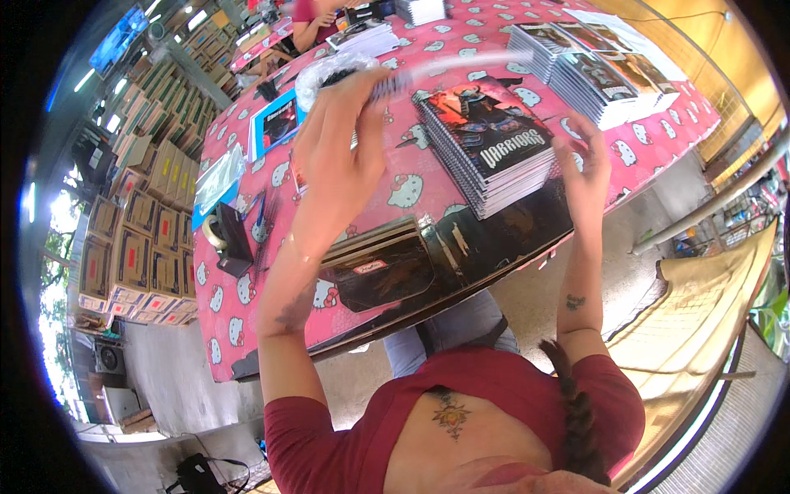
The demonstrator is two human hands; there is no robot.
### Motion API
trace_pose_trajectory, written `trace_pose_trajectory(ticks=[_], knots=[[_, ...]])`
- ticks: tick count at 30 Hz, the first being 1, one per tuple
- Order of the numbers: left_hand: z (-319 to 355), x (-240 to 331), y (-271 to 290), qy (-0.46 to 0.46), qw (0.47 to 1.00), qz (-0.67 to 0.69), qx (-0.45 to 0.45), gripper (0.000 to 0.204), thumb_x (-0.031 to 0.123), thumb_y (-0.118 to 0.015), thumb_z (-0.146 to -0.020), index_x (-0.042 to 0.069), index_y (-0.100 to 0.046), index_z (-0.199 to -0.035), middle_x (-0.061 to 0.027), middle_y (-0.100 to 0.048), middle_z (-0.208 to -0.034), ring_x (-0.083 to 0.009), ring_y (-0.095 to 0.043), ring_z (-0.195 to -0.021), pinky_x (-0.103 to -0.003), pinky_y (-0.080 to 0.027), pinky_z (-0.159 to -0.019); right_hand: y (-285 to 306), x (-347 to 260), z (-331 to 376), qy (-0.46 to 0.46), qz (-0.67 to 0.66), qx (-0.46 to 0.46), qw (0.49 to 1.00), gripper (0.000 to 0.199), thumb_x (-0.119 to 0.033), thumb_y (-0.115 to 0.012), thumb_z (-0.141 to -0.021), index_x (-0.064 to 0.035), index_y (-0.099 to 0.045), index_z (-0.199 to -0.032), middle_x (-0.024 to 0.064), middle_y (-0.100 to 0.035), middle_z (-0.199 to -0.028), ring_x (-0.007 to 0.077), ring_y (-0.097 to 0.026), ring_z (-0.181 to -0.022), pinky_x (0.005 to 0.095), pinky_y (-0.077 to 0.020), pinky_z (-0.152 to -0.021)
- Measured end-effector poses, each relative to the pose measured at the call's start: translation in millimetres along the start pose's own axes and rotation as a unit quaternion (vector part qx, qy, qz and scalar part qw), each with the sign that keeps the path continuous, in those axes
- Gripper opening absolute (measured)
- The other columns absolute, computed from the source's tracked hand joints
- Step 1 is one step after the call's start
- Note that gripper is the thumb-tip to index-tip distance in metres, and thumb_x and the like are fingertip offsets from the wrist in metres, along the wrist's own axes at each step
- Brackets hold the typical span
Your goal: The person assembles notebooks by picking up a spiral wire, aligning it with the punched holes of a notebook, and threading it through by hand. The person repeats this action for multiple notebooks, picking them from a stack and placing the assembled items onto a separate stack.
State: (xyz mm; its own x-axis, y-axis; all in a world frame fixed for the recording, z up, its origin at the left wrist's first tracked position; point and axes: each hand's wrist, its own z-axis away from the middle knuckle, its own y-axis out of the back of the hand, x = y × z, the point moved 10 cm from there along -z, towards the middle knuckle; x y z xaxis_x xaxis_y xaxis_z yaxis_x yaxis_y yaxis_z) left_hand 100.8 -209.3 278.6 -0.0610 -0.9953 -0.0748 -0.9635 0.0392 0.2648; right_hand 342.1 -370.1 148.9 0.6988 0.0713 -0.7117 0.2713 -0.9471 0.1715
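Observation:
A stack of spiral-bound notebooks (502,136) with dark, red-toned illustrated covers lies before me near the table's front edge. My left hand (341,144) is raised to the left of it, fingers pinched on a long pale strip (469,61) that reaches right over the table. Motion smears the strip, so its kind is unclear. On the stack's right side, my right hand (586,160) has its fingers apart, the thumb at the edge of the covers. It holds nothing that I can see. Behind my left hand lies a clear plastic bag (317,76) with something dark in it.
More notebook stacks (597,70) stand at the back right of the pink patterned tablecloth (403,191). A black tape dispenser (230,239), blue-edged sheets (271,123) and dark boards (383,267) lie left and near. Another person (311,25) sits across the table. Cartons (144,255) are piled at left.

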Motion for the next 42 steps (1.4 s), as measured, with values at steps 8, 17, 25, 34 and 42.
trace_pose_trajectory(ticks=[8,17,25,34,42], knots=[[-50,-41,-126,0.158,0.933,0.319,-0.059,0.049,0.033,-0.061,-0.102,0.003,-0.054,-0.141,-0.0151,-0.060,-0.136,-0.0266,-0.059,-0.122,-0.039,-0.046,-0.102,-48,-66,-10,0.149,-0.157,-0.213,0.953,0.096,0.003,-0.079,-0.076,-0.0078,-0.029,-0.158,0.0148,-0.032,-0.162,0.0320,-0.035,-0.148,0.0419,-0.0353,-0.117],[-10,-80,-201,0.214,0.922,0.295,-0.128,0.059,0.046,-0.062,-0.099,0.008,-0.053,-0.143,-0.0177,-0.059,-0.138,-0.0349,-0.056,-0.126,-0.045,-0.041,-0.108,-52,-15,-24,0.016,-0.402,-0.140,0.905,0.083,0.017,-0.058,-0.081,-0.0051,-0.031,-0.156,0.0092,-0.040,-0.154,0.0195,-0.049,-0.135,0.0254,-0.0445,-0.100],[51,-126,-253,0.169,0.945,-0.046,-0.277,0.059,0.064,-0.066,-0.085,0.025,-0.068,-0.130,-0.0209,-0.064,-0.108,-0.0378,-0.064,-0.103,-0.046,-0.052,-0.088,5,21,-38,0.030,-0.312,-0.048,0.948,0.075,0.003,-0.063,-0.082,-0.0040,-0.037,-0.152,0.0148,-0.049,-0.149,0.0292,-0.053,-0.131,0.0437,-0.0402,-0.112],[106,-120,-296,0.244,0.874,0.050,-0.417,0.067,0.065,-0.063,-0.087,0.017,-0.065,-0.134,-0.0177,-0.066,-0.122,-0.0370,-0.064,-0.115,-0.051,-0.046,-0.101,-59,-19,34,0.194,0.178,-0.100,0.960,0.054,-0.030,-0.079,-0.083,-0.0091,-0.063,-0.130,0.0108,-0.058,-0.135,0.0305,-0.052,-0.131,0.0500,-0.0374,-0.110],[102,-174,-194,0.262,0.932,0.103,-0.229,0.047,0.046,-0.066,-0.094,0.007,-0.070,-0.120,-0.0197,-0.069,-0.121,-0.0349,-0.065,-0.115,-0.049,-0.049,-0.099,-86,-5,59,0.207,0.215,-0.059,0.953,0.039,-0.025,-0.082,-0.078,-0.0124,-0.072,-0.114,0.0017,-0.066,-0.120,0.0217,-0.060,-0.122,0.0489,-0.0356,-0.111]])
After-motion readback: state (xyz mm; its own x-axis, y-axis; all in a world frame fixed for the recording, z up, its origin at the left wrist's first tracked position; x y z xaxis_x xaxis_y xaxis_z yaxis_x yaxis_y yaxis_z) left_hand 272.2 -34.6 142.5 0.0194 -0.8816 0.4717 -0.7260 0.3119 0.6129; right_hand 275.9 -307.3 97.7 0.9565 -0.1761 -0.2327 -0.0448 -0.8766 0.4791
